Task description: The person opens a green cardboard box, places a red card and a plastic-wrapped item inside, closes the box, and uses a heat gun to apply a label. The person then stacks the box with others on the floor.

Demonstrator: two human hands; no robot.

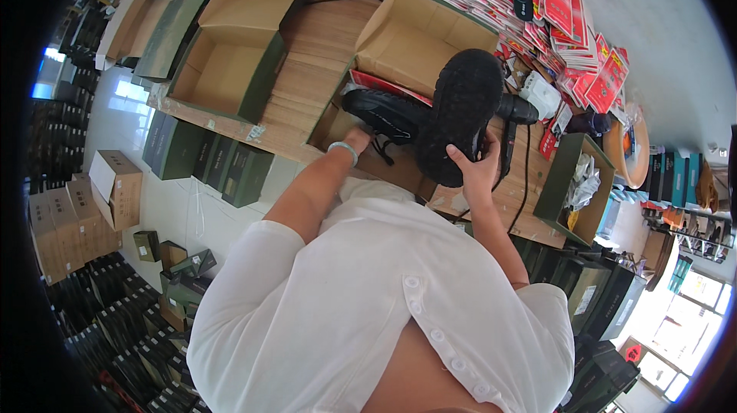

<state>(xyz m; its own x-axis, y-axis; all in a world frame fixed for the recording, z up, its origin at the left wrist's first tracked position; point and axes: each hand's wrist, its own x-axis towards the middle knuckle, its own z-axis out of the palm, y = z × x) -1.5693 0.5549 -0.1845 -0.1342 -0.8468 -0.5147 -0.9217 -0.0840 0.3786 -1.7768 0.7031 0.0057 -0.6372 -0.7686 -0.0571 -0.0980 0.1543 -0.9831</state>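
Observation:
My right hand [477, 165] grips a black shoe [463, 113] near one end, thumb on its sole, which faces up. That shoe is raised over an open dark green shoe box [424, 39] with a brown inside. Another black shoe [388, 113] with dark laces lies tilted in the box, beside a red printed card [393, 85]. My left hand [356, 140] reaches into the box at the near end of this second shoe. Its fingers are mostly hidden, so I cannot make out a grip.
An open shoe box [230, 67] stands left on the wooden table [315, 44]. Red printed cards [564, 6] pile along the back. To the right are a black-and-white hand tool [530, 102], a dark cable and a green box [572, 190] holding crumpled plastic. Cartons [115, 190] stand on the floor.

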